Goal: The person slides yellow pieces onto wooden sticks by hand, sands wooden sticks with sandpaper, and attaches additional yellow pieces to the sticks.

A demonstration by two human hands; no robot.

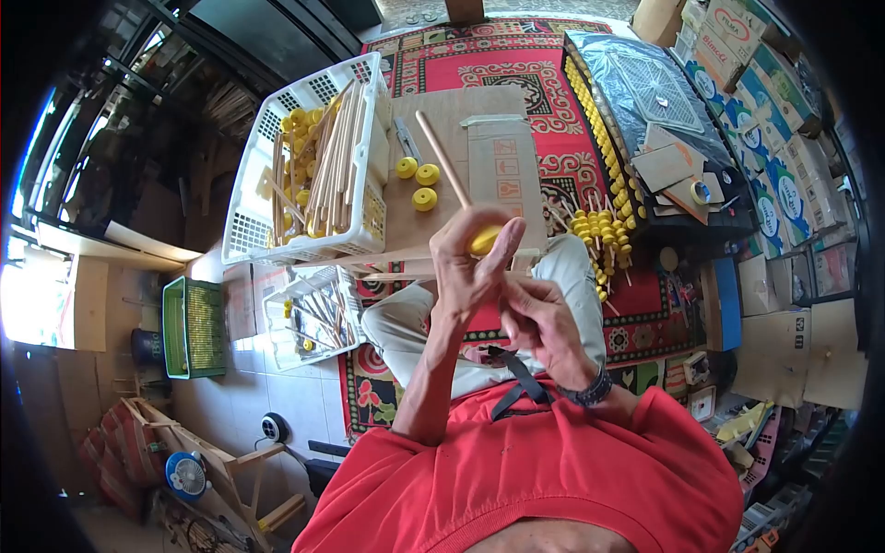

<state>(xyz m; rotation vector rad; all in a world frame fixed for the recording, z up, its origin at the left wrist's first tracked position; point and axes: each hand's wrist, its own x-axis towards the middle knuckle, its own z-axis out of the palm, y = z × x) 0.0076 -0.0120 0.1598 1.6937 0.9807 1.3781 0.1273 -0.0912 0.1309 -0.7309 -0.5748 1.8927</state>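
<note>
My left hand is closed around a thin wooden stick, which points up and away over the low table. A yellow wheel shows between its thumb and fingers; I cannot tell whether the stick passes through it. Close below, my right hand has its fingers pinched together beside the left palm. What they hold, if anything, is hidden. Several loose yellow wheels lie on the table near a knife-like tool and a flat cardboard piece.
A white basket of sticks and yellow wheels stands at the left. Below it are a smaller white basket and a green crate. Sticks strung with yellow wheels lie right, beside a plastic-covered stack.
</note>
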